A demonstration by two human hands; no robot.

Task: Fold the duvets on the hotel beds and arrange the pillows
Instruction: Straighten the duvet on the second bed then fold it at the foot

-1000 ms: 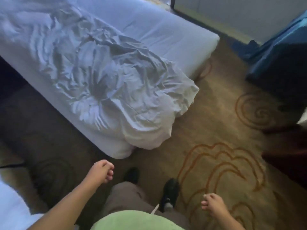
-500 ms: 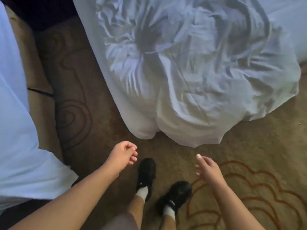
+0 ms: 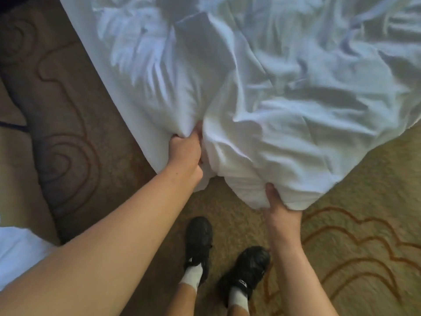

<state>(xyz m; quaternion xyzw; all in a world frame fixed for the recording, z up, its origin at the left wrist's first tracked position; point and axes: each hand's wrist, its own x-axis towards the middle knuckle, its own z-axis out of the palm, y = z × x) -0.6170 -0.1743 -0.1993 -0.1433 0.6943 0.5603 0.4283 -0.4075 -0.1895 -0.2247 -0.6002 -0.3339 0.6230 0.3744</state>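
While I stand at the near corner of the bed, both hands are on the duvet. It lies crumpled across the bed and spills off the near edge toward the carpet.

Left hand: fingers curled into a fist round a bunched fold, cloth gripped between them.

Right hand: under the hanging bulge to the right, thumb on top, pinching the lower edge. The rest of that hand is hidden by cloth, so I can't tell how it lies.

The bulge hangs between my hands and covers the bed corner.

Around:
- left shoe and right shoe, black with white socks, on the carpet just near of the duvet
- swirl pattern on the carpet, left and right
- dark cable on the floor, left edge
- white cloth near left, partly behind my left forearm; can't tell what it is
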